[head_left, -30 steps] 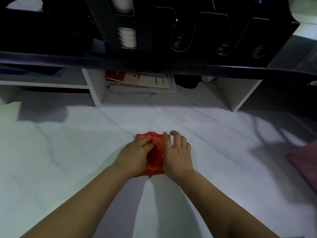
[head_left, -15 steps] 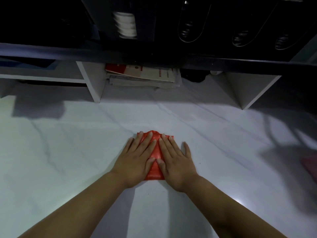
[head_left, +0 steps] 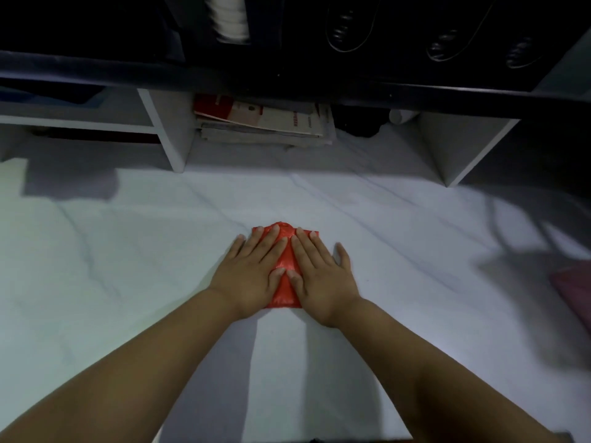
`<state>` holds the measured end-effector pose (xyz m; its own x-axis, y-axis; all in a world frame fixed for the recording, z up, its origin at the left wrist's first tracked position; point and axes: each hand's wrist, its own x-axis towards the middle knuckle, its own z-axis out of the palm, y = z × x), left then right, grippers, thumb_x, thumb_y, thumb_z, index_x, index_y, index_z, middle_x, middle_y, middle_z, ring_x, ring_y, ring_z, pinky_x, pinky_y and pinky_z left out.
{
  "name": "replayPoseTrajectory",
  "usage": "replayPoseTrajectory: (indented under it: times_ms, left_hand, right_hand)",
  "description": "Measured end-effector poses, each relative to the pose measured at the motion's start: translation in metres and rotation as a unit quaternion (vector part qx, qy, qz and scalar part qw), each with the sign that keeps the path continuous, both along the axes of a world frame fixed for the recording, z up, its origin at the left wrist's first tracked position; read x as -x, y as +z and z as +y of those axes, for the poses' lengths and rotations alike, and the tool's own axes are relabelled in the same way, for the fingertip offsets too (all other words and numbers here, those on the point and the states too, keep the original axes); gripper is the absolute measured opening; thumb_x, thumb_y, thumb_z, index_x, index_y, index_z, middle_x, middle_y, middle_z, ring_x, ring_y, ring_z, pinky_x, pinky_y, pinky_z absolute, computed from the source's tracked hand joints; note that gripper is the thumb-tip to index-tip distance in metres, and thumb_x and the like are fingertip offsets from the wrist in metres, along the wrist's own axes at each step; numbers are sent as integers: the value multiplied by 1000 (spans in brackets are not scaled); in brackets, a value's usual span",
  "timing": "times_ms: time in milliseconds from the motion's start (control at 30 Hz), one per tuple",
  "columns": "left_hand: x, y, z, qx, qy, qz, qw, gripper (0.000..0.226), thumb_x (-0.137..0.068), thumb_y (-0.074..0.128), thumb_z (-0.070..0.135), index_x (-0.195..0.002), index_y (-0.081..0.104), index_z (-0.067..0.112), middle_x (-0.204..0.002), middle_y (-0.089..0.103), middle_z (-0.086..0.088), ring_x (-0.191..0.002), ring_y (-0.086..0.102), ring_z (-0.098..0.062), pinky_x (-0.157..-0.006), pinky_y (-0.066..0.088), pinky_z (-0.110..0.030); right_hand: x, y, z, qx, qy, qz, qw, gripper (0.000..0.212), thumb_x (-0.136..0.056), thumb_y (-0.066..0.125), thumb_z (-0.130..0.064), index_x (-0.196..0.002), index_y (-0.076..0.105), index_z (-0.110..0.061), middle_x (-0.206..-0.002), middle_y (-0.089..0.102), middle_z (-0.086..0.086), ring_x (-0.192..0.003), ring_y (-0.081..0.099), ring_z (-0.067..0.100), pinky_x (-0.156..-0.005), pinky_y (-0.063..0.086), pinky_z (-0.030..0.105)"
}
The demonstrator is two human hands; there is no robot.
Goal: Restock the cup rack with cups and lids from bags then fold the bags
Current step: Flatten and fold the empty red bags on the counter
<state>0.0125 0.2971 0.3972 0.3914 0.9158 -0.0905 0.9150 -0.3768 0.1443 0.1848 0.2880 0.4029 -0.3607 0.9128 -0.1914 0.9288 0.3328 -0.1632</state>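
Since a second ago the left hand (head_left: 249,276) has uncurled from the fold. It now lies flat like the right hand (head_left: 323,279), with both hands pressing the bag.

The pale, marble-veined white surface (head_left: 128,282) fills most of the view and gives a hard, flat bed for pressing creases. Along its far edge stands the tall black cup rack (head_left: 383,75), raised on white supports. A stack of white lids or cups (head_left: 228,20) shows through one slot, so that slot looks stocked, but the dark slots to the right are hard to read. Under the rack lies a pile of red-and-white printed papers (head_left: 262,123). At the right edge a pink bag (head_left: 572,292) lies on the surface, well apart from the hands. I cannot tell whether it is folded.

Both forearms reach forward and converge at the middle. The palms lie face down side by side, fingers straight and fanned, thumbs meeting at the centre. Neither grip is closed, so the hands press rather than hold. Beneath and between them the small folded red plastic bag (head_left: 284,266) lies flat on the surface, its far corners peeking past the fingertips. The pressing looks meant to squeeze out air and set the fold, since thin plastic tends to spring open.
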Motion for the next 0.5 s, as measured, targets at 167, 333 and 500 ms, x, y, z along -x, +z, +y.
replayPoseTrajectory:
  times_ms: [167, 333, 500]
  left_hand:
    - [5, 6, -26, 41, 18, 0, 999, 88, -68, -19, 58, -150, -8, 26, -143, -30, 12, -144, -18, -15, -115, -10, -39]
    - [26, 7, -68, 71, 29, -57, 995, 85, -73, -7, 64, -151, 1, 28, -157, -13, 10, -144, -15, -15, -115, -11, -38]
    - [51, 10, -111, -48, -9, -48, 998, 63, -96, 10, 57, -137, 47, 26, -156, 23, -2, -139, 12, -42, -111, 17, -57]
  right_hand:
    - [-1, 10, -33, -50, -57, 62, 995, 78, -89, 13, -68, -150, 27, -23, -159, 15, 12, -140, 24, 36, -109, 25, 53]
    - [-6, 10, -84, -6, 46, 64, 997, 83, -83, 14, -79, -148, 30, -30, -157, 22, 6, -142, 23, 30, -111, 15, 47]
    - [11, 17, -115, 7, 45, 34, 998, 78, -80, 27, -77, -148, 27, -38, -158, 18, -1, -145, 11, 26, -113, 7, 48]
